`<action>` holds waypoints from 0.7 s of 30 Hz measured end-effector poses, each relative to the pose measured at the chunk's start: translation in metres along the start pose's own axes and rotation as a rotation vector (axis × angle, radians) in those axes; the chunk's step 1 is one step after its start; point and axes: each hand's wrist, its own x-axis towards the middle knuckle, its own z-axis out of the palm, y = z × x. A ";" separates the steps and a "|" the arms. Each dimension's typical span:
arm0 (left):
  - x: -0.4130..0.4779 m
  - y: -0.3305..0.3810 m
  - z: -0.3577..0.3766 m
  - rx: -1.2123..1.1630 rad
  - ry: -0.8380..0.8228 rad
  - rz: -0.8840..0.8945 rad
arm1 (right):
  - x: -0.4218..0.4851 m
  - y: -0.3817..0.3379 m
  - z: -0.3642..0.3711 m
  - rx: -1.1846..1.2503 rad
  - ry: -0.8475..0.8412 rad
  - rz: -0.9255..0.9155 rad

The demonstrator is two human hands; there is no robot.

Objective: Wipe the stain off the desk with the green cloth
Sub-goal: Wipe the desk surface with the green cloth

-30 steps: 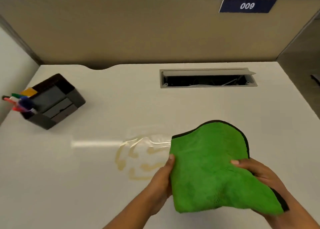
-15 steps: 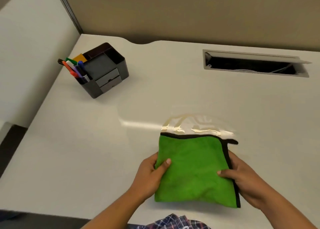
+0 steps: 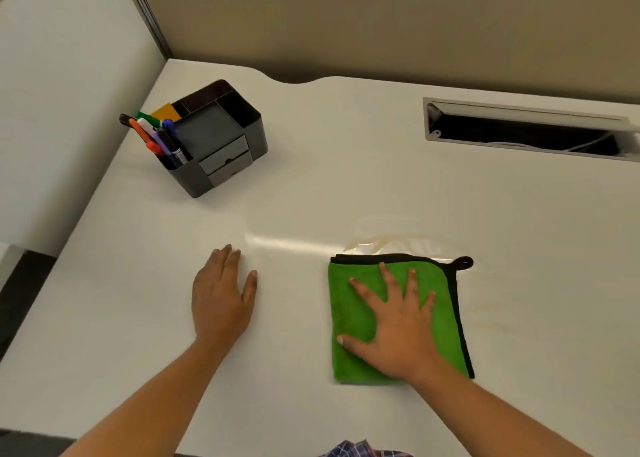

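Note:
The green cloth (image 3: 349,318), folded with a black trim, lies flat on the white desk (image 3: 346,179). My right hand (image 3: 398,321) presses flat on top of it, fingers spread. Just beyond the cloth's far edge shows part of a wet yellowish stain (image 3: 384,243); the rest of it is hidden under the cloth. My left hand (image 3: 221,301) rests palm down on the bare desk to the left of the cloth, holding nothing.
A black desk organiser (image 3: 214,138) with markers (image 3: 156,138) stands at the far left. A cable slot (image 3: 526,131) is cut into the desk at the far right. Partition walls (image 3: 381,20) close the back and left.
Both hands held the cloth in the air, then laid it folded over the stain. My left hand has let go and moved left onto the desk; my right hand now lies flat on the cloth.

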 end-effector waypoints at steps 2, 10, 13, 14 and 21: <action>0.003 -0.009 0.004 0.042 -0.016 -0.058 | 0.004 -0.007 0.016 -0.060 0.019 -0.011; 0.005 -0.013 0.010 0.054 -0.027 -0.104 | 0.025 0.003 0.022 -0.051 0.193 0.073; 0.006 -0.013 0.011 0.046 -0.037 -0.101 | 0.061 0.012 0.006 -0.045 0.233 0.179; 0.005 -0.012 0.012 0.043 -0.044 -0.103 | 0.077 0.016 0.000 -0.041 0.241 0.220; 0.009 -0.008 0.010 0.044 -0.083 -0.107 | 0.150 -0.013 -0.030 -0.136 0.210 0.147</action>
